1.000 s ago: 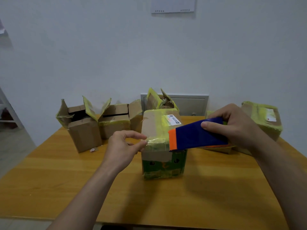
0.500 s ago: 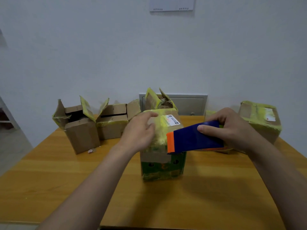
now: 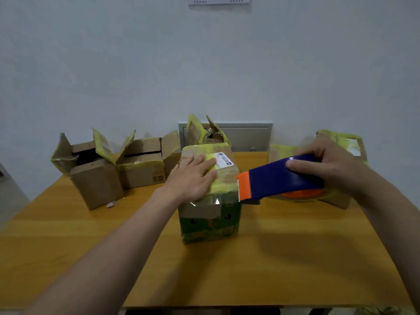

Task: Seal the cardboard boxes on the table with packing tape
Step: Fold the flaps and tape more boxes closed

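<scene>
The middle box (image 3: 209,221) stands near the centre of the table (image 3: 284,258). Its top flaps are closed and covered with yellow tape and a white label (image 3: 224,159). The left hand (image 3: 193,177) lies flat on the top of this box, with fingers straight and close together, pressing on the left part of the lid; it curls round nothing. A strip of clear tape (image 3: 205,199) goes over the near top edge of the box and down onto its front face. The right hand (image 3: 329,165) grips the tape dispenser (image 3: 279,181), with the thumb on the blue cover and the fingers curled over its far side. The orange toothed end is at the right top edge of the box, touching it or just beside it; I cannot tell which. At 10 o'clock from the middle box the first open box (image 3: 95,178) and the second open box (image 3: 143,171) stand side by side with flaps up. At 12 o'clock, just behind, is a third open box (image 3: 200,134), in front of a grey wall panel (image 3: 247,136). At 2 o'clock a taped box (image 3: 341,142) is partly hidden behind the right hand. A small paper scrap (image 3: 111,204) lies on the table beside the first open box.
</scene>
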